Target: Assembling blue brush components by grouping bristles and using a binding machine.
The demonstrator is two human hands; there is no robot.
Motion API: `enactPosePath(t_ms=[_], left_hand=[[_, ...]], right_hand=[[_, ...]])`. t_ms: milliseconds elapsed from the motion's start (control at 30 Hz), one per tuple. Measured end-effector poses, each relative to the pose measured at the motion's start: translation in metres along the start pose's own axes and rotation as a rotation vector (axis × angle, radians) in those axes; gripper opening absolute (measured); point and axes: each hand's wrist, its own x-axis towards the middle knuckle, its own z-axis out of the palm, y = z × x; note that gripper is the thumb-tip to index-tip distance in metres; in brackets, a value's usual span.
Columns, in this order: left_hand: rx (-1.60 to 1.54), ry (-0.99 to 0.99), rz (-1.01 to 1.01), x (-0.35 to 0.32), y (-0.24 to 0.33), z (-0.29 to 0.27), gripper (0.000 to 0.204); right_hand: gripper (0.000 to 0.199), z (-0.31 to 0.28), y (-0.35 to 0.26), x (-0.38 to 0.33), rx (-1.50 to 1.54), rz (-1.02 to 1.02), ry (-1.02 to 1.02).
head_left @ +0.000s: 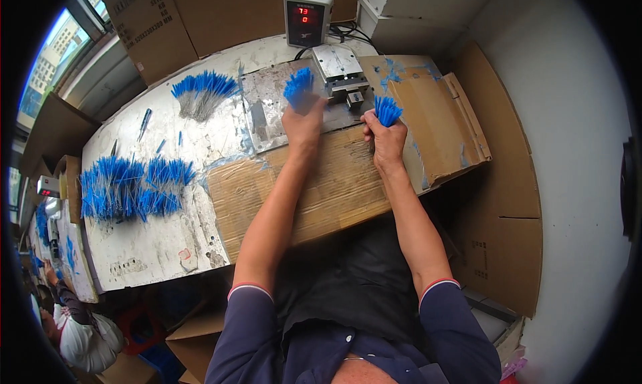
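While the left hand point(304, 124) blurs with motion over the metal plate point(271, 113), a bunch of blue strands point(298, 83) fans out beyond its fingers, on the side away from the body; the hand looks closed around the bunch's lower part, though the smear hides the exact grip. Over to the right hand point(389, 142), and that one is clear: fingers curled into a fist, squeezing a tight blue bundle point(387, 110) whose tips poke up out of the top of it, thumb at the left side. Between the two, slightly farther off, sits the metal fixture point(338, 64), right by both hands yet apart from either bundle, with the red-digit display box point(307, 18) behind it. Below, a cardboard sheet point(321, 183) covers the near edge of the tabletop point(177, 247). Well off to the left hand's left, a fanned pile of blue-tipped wires point(204, 93) lies at the back, and two bushy heaps point(110, 189) sit side by side nearer the front.
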Motion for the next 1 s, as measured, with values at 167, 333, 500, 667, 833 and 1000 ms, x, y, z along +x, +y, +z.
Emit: enactPosePath(t_ms=[167, 333, 500, 667, 833, 1000], left_hand=[[-0.084, -0.162, -0.098, -0.018, 0.0, 0.016, 0.009], [0.003, -0.074, -0.024, -0.019, -0.01, 0.016, 0.01], [0.179, 0.118, 0.245, -0.002, -0.02, -0.007, 0.012], [0.121, 0.138, 0.256, 0.0, -0.022, -0.009, 0.012], [0.113, 0.12, 0.204, -0.006, -0.013, -0.008, 0.013], [0.108, 0.137, 0.177, -0.007, -0.011, -0.01, 0.014]], right_hand=[[0.018, 0.01, 0.001, -0.002, -0.206, 0.019, -0.23], [0.017, 0.009, 0.001, 0.004, -0.143, 0.089, -0.238], [0.025, 0.015, -0.009, 0.024, -0.216, 0.209, -0.109], [0.025, 0.023, -0.007, 0.038, -0.297, 0.215, -0.079], [0.023, 0.027, -0.004, 0.039, -0.313, 0.185, -0.042], [0.022, 0.032, -0.005, 0.036, -0.36, 0.188, -0.031]])
